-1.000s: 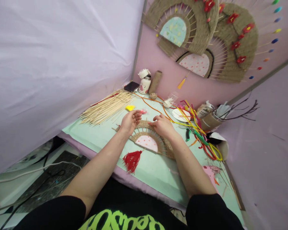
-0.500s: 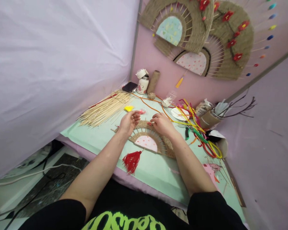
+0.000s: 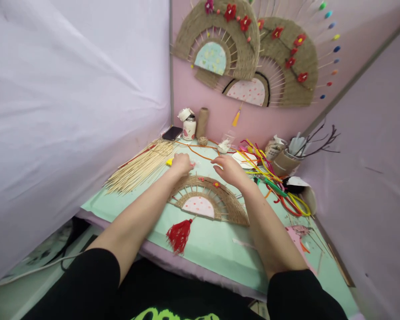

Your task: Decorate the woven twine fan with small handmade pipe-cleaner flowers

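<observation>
Soft, fairly bright light leaves faint shadows; fine detail smears and edges stretch.

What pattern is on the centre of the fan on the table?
The centre is pale pink with reddish dots, shown in the head view.

Pink back wall (image 3: 280,122) between pale lilac side walls (image 3: 86,89)

Can read no text. Can see only green lettering (image 3: 175,316) on black shirt (image 3: 166,284), cut off at lower edge, too partial to decipher.
</observation>
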Demonstrator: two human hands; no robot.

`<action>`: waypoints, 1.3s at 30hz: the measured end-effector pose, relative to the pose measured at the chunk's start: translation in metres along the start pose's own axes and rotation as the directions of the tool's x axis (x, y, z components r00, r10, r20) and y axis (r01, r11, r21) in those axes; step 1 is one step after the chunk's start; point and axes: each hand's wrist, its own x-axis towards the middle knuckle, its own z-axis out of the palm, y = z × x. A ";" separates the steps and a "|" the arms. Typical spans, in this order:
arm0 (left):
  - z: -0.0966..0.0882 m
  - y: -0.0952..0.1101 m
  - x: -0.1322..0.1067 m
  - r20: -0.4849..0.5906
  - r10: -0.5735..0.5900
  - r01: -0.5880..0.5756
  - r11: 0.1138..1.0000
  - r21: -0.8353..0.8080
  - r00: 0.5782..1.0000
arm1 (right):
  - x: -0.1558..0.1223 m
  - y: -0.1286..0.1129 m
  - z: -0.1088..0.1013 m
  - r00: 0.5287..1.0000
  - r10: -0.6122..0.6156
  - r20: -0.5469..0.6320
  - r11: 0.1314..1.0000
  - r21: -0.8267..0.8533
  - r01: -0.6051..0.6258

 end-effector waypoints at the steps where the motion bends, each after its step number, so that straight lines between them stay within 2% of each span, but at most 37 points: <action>1: 0.005 -0.004 0.005 0.013 -0.024 0.024 1.000 0.004 1.000 | 0.000 0.001 -0.002 1.000 0.002 -0.003 1.000 0.004 -0.002; 5: 0.014 -0.010 0.011 0.036 -0.027 0.027 1.000 0.005 0.999 | 0.000 0.004 -0.008 0.999 0.004 -0.032 0.999 0.035 -0.003; 8: 0.011 -0.003 0.006 0.059 0.019 -0.016 0.998 -0.057 0.998 | 0.002 0.007 -0.009 0.997 0.021 -0.080 0.997 0.074 -0.015; 13: -0.002 0.020 -0.030 0.010 0.205 -0.186 0.910 -0.371 0.979 | 0.004 0.006 -0.010 0.966 0.089 -0.244 0.963 0.270 -0.020; 15: -0.007 0.027 -0.049 -0.016 0.220 -0.203 0.871 -0.447 0.975 | 0.004 0.001 -0.011 0.960 0.123 -0.252 0.923 0.385 -0.017; 18: -0.011 0.031 -0.068 -0.060 0.208 -0.209 0.836 -0.507 0.976 | 0.003 -0.008 -0.012 0.967 0.166 -0.196 0.844 0.536 -0.037; 21: -0.013 0.029 -0.075 -0.081 0.214 -0.225 0.834 -0.504 0.973 | 0.002 -0.015 -0.010 0.972 0.190 -0.141 0.786 0.615 -0.064; 25: -0.013 0.021 -0.075 -0.088 0.314 -0.322 0.855 -0.407 0.945 | 0.002 -0.020 -0.002 0.978 0.181 -0.100 0.734 0.676 -0.067; 28: -0.014 0.015 -0.075 -0.108 0.376 -0.390 0.858 -0.333 0.920 | 0.003 -0.023 0.002 0.976 0.170 -0.137 0.771 0.635 -0.045; 35: -0.014 0.012 -0.077 -0.171 0.363 -0.401 0.844 -0.356 0.916 | 0.003 -0.026 0.006 0.966 0.080 -0.247 0.918 0.396 0.026; 37: -0.013 0.011 -0.076 -0.192 0.385 -0.428 0.841 -0.331 0.903 | 0.003 -0.025 0.009 0.971 0.074 -0.228 0.914 0.404 0.025; 39: -0.011 0.009 -0.075 -0.215 0.417 -0.466 0.833 -0.297 0.883 | 0.003 -0.024 0.012 0.985 0.109 -0.135 0.854 0.520 -0.024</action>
